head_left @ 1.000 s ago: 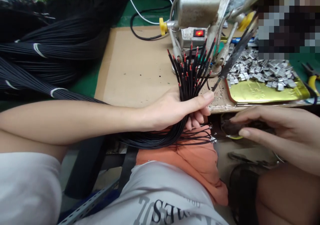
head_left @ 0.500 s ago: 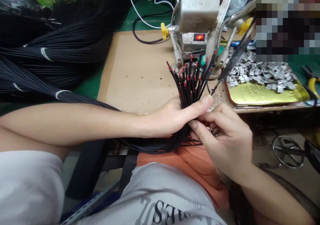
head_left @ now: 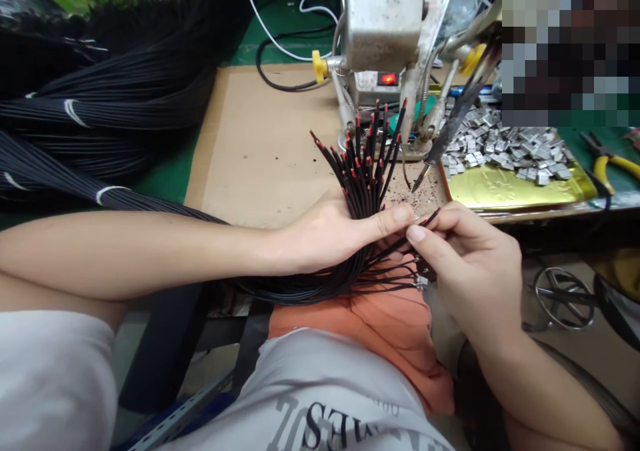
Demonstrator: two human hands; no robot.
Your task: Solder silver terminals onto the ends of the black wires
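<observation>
My left hand (head_left: 345, 234) is closed round a bundle of black cables (head_left: 367, 187) whose red-tipped ends fan out above it. My right hand (head_left: 470, 257) pinches a single black cable (head_left: 426, 221) with a red end, drawn out to the right of the bundle. Its thumb is beside the left thumb. Below the hands, several thin cables reach right over the orange cloth, and a small metal connector (head_left: 421, 281) hangs at their ends. Just beyond the right hand, a soldering iron (head_left: 440, 137) slants down, its tip above the board.
A metal machine (head_left: 383, 27) with a lit red switch stands at the back. Right of it, a gold tray (head_left: 520, 192) holds small silver metal parts (head_left: 500, 141); yellow-handled pliers (head_left: 605, 164) lie beyond. Tied black cable bundles (head_left: 130, 114) pile up at left. Cardboard (head_left: 250, 151) covers the bench.
My right hand has shifted slightly right and up, and a single cable now shows between its fingers, apart from the bundle. Metal-ended cables below have come into view. The camera view has shifted slightly.
</observation>
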